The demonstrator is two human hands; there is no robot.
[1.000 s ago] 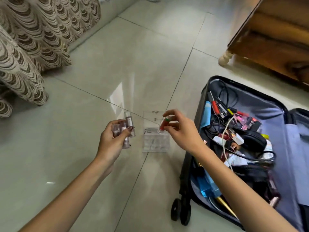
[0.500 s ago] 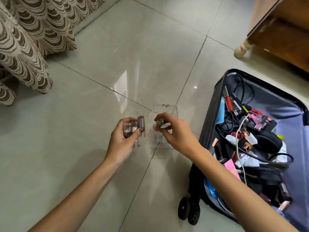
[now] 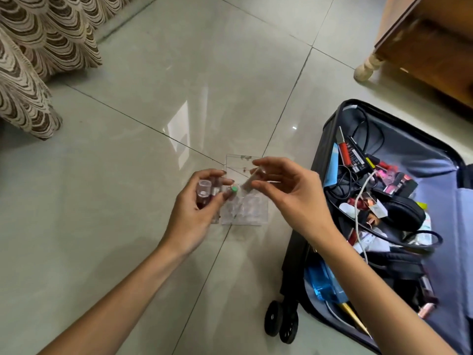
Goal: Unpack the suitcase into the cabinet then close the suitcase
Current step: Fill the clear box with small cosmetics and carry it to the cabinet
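At the centre of the frame, the left hand is gripping several small tubes. The right hand is pinching one slim tube, which is slanting down-left toward a clear organiser on the floor beneath. The open suitcase is lying lower right, nearer the right hand.

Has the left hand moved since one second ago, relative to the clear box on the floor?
Yes. The left hand moved right, toward the clear box: before, bare floor showed between them; now its fingers overlap the box's left edge.
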